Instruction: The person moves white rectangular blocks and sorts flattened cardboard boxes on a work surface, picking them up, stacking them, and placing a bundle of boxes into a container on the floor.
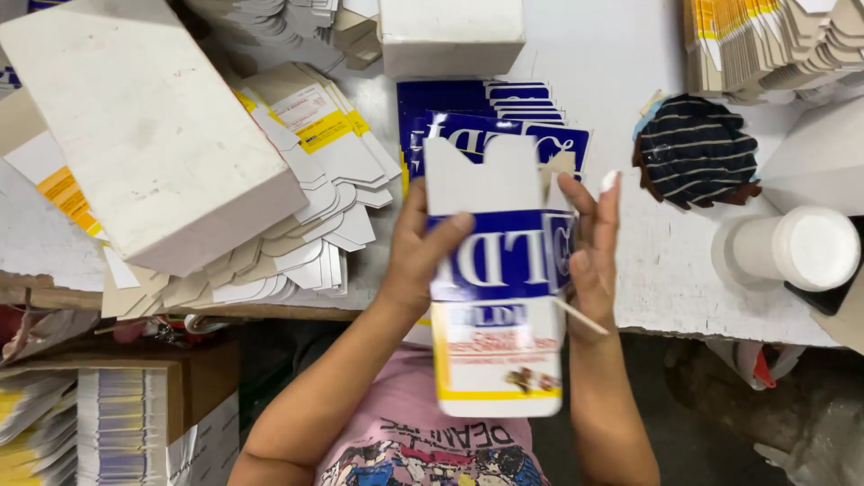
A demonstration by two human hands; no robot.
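I hold a blue, white and yellow cardboard carton (498, 337) upright in front of me, its white top flaps (481, 175) standing open. My left hand (421, 256) grips the carton's left side, thumb across the blue band. My right hand (594, 247) presses flat against its right side, fingers straight up, with a thin stick (580, 317) poking out below the palm. A stack of flat blue carton blanks (490, 112) lies on the white table (630, 180) just behind the carton.
A large white box (144, 126) rests on fanned white and yellow blanks (306, 198) at left. A smaller white box (450, 31) sits at the back. A striped dark cloth (693, 153), a white roll (796, 247) and stacked blanks (774, 40) are at right.
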